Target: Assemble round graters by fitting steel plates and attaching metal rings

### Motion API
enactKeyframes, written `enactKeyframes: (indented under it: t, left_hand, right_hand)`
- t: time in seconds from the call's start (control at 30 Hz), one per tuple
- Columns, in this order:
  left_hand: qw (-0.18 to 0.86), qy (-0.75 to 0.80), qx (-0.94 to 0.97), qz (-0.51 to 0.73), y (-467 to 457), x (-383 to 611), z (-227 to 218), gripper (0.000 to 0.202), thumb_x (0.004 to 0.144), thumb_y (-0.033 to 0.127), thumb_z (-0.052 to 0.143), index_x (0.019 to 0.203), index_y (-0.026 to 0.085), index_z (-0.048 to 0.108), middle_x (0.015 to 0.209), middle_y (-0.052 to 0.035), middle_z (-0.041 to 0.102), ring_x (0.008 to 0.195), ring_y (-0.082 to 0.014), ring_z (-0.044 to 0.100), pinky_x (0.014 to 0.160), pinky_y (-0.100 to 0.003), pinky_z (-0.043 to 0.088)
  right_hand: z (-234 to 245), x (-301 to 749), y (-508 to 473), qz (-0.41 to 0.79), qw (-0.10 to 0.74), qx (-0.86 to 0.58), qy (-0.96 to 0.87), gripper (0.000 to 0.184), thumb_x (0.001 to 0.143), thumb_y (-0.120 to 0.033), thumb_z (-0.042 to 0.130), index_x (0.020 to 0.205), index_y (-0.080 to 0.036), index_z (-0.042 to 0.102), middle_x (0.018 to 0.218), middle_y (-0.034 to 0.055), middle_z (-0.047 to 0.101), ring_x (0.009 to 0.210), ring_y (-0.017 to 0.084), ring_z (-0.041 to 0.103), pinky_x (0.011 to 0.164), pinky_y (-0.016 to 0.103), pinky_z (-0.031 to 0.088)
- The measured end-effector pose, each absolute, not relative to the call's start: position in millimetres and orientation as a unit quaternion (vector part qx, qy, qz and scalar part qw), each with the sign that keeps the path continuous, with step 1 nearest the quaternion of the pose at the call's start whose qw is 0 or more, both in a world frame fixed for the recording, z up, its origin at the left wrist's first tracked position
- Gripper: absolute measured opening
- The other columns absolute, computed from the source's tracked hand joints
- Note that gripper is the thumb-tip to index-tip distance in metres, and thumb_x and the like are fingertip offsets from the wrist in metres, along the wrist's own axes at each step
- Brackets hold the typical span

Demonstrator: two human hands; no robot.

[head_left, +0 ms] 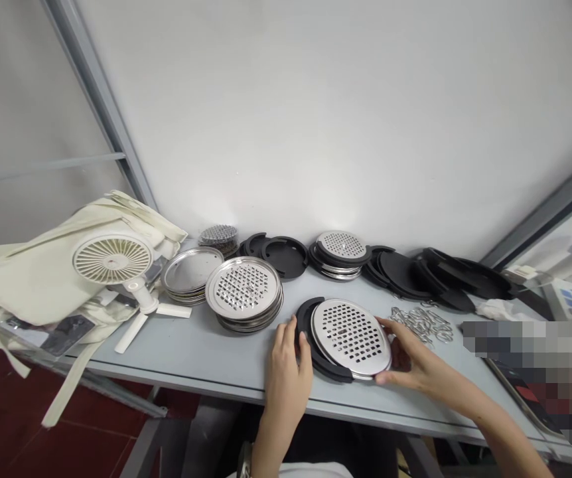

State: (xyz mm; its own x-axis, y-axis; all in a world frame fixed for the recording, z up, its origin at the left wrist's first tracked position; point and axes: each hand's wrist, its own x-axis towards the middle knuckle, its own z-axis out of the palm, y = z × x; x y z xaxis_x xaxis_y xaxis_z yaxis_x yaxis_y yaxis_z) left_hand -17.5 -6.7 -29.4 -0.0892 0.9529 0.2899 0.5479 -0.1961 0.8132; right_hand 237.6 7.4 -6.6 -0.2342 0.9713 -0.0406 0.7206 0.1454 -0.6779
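A perforated stainless steel disc (350, 337) with square holes lies seated in a black C-shaped ring (304, 338) near the table's front edge. My left hand (290, 380) grips the ring's left side. My right hand (401, 355) holds the disc's right rim, with the fingers curled around it. The ring's right side is hidden behind the disc and my right hand. A stack of perforated steel discs (243, 292) stands just left of the ring, and a tangle of metal chain links (423, 324) lies just beyond my right hand.
Along the white wall stand plain steel discs (191, 273), a perforated stack (338, 255), and black rings (276, 255) (400, 272). A white fan (113, 259) rests on a cream cloth bag (27, 279) overhanging the grey table's left end (117, 362).
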Motion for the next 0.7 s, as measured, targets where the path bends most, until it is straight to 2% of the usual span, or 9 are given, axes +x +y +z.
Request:
enactKeyframes:
  t: [0.2, 0.3, 0.5, 0.7]
  left_hand:
    - [0.236, 0.585, 0.635, 0.447, -5, -21, -29, 0.038, 0.095, 0.023, 0.032, 0.124, 0.013, 0.053, 0.124, -0.013, 0.056, 0.118, -0.0229, 0.05, 0.097, -0.036, 0.044]
    - [0.225, 0.579, 0.638, 0.455, -5, -20, -29, 0.036, 0.094, 0.02, 0.033, 0.123, 0.013, 0.054, 0.121, -0.0134, 0.057, 0.115, -0.023, 0.053, 0.096, -0.036, 0.045]
    - [0.187, 0.589, 0.642, 0.454, -6, -17, -29, 0.034, 0.092, 0.015, 0.034, 0.12, 0.012, 0.054, 0.112, -0.0146, 0.059, 0.107, -0.0239, 0.056, 0.092, -0.037, 0.046]
    - [0.181, 0.583, 0.653, 0.448, -4, -15, -28, 0.034, 0.09, 0.014, 0.034, 0.118, 0.011, 0.053, 0.109, -0.0147, 0.058, 0.103, -0.0244, 0.057, 0.087, -0.037, 0.048]
  right_hand:
    - [2, 210, 8, 0.286, 0.195, -0.578, -0.739, 0.061, 0.067, -0.052, 0.069, 0.11, -0.02, 0.04, 0.088, 0.0036, 0.055, 0.076, 0.02, 0.051, 0.062, 0.03, 0.043]
    - [4, 202, 9, 0.263, 0.18, -0.577, -0.752, 0.054, 0.068, -0.053, 0.068, 0.098, -0.021, 0.037, 0.083, 0.0012, 0.052, 0.071, 0.017, 0.048, 0.059, 0.027, 0.039]
    - [5, 202, 9, 0.26, 0.146, -0.56, -0.772, 0.055, 0.07, -0.051, 0.067, 0.101, -0.021, 0.032, 0.078, -0.0015, 0.05, 0.067, 0.016, 0.046, 0.056, 0.025, 0.037]
    - [-2, 203, 11, 0.231, 0.155, -0.558, -0.782, 0.054, 0.068, -0.049, 0.07, 0.095, -0.022, 0.032, 0.072, -0.0038, 0.045, 0.063, 0.015, 0.042, 0.054, 0.025, 0.034]
